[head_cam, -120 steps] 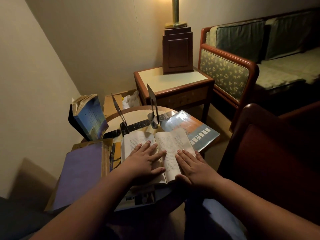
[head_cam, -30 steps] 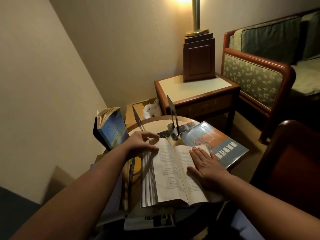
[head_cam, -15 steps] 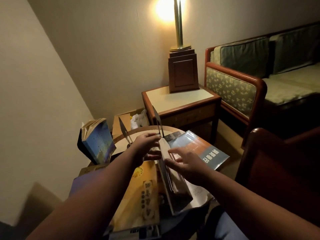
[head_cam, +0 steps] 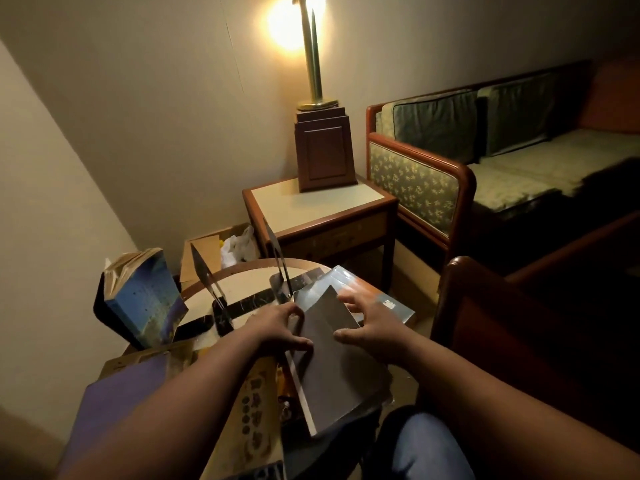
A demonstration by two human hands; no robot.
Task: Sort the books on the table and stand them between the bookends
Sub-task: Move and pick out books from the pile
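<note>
Book [head_cam: 332, 368], open a second ago, is now lying closed; left hand [head_cam: 277, 329] is gripping its left edge, right hand [head_cam: 372, 323] is touching it with the thumb, grip unclear.

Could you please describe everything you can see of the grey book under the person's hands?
The grey book is a closed paperback with a plain dark grey cover facing up and a pale edge along its near left side. It lies tilted on top of other books on the round table. The left hand grips its far left edge, thumb on the cover; the right hand arches over its far right corner, thumb also on the cover.
</note>
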